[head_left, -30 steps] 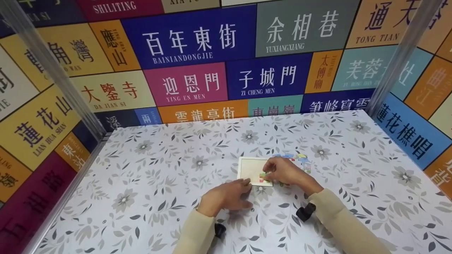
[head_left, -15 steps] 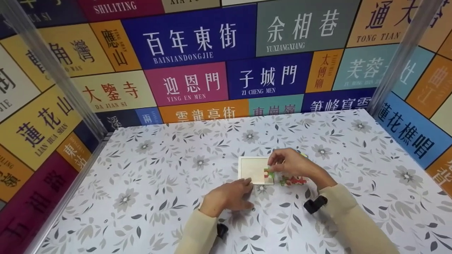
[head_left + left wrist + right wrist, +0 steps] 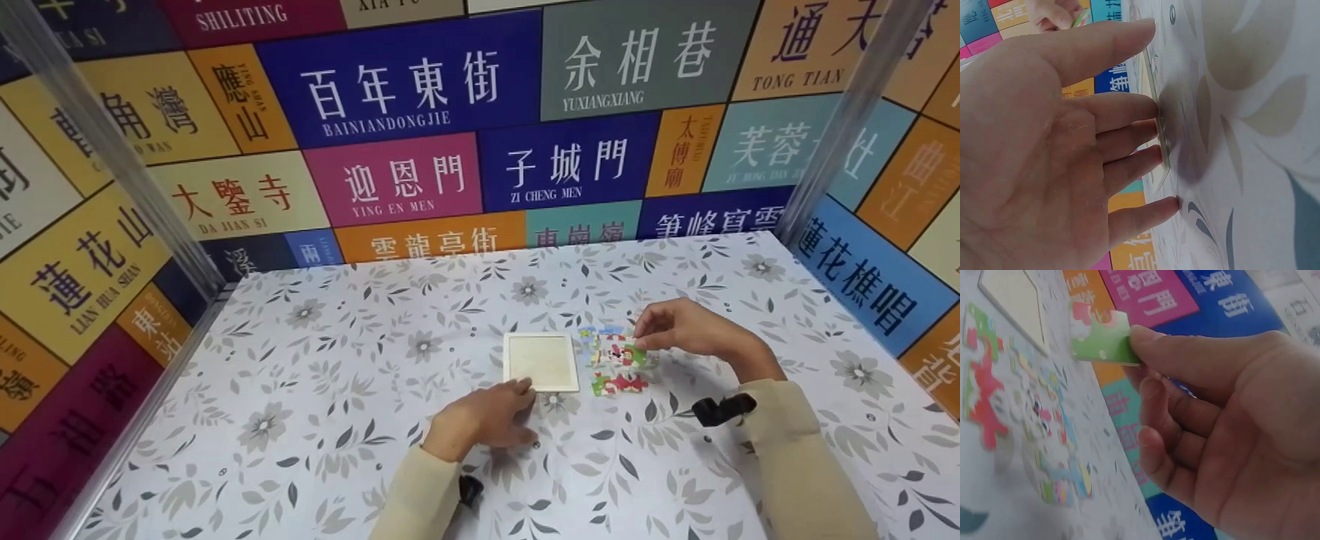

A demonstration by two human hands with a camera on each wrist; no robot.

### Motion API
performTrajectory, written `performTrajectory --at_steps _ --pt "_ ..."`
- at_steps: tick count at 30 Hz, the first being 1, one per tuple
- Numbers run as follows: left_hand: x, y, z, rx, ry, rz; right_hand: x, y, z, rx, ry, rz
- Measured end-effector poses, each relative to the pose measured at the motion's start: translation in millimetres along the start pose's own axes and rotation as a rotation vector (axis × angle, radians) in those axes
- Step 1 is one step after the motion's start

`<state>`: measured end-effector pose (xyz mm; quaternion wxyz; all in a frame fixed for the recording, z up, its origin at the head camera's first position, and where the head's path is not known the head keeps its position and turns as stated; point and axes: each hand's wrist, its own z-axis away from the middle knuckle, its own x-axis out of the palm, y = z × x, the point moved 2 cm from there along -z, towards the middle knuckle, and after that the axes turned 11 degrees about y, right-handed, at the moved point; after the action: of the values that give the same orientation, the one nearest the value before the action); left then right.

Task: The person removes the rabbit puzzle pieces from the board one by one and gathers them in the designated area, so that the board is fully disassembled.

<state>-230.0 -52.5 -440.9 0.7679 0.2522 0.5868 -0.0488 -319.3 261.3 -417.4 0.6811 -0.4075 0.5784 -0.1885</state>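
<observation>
Between thumb and forefinger my right hand (image 3: 694,330) pinches a green puzzle piece (image 3: 1100,337) with red and white patches, held above the table at the right of the loose pieces. My left hand (image 3: 484,416) has its fingers stretched out, fingertips touching the near left edge of a shallow pale puzzle tray (image 3: 541,358). The tray's plain bottom shows. Just right of the tray lie several joined or close-set puzzle pieces (image 3: 611,352) in blue, white and red. Nearer to me is a red and green group of pieces (image 3: 985,396).
A white tablecloth (image 3: 360,450) with grey flowers and leaves covers the table. Behind it stands a wall (image 3: 405,176) of coloured signs, with clear upright posts (image 3: 840,127) at the corners. Black wrist straps (image 3: 724,410) sit at both cuffs.
My right hand has lifted the green piece from the tray's near right corner and carried it rightward over the loose pieces. My left hand stays at the tray edge.
</observation>
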Motion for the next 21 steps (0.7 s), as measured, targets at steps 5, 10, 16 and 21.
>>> performTrajectory --at_steps 5,10,16,21 --pt "-0.3 0.1 -0.6 0.003 0.001 -0.003 -5 18 1.7 0.061 -0.073 0.011" --pt "-0.4 -0.4 -0.8 0.009 -0.002 0.004 -7 29 4.4 0.106 -0.14 0.06" --pt "0.7 -1.8 -1.3 0.008 -0.003 0.01 -5 35 3.9 0.134 -0.2 0.151" --pt "1.5 -1.8 -1.0 0.001 -0.009 0.006 -3 35 3.2 0.145 -0.196 0.184"
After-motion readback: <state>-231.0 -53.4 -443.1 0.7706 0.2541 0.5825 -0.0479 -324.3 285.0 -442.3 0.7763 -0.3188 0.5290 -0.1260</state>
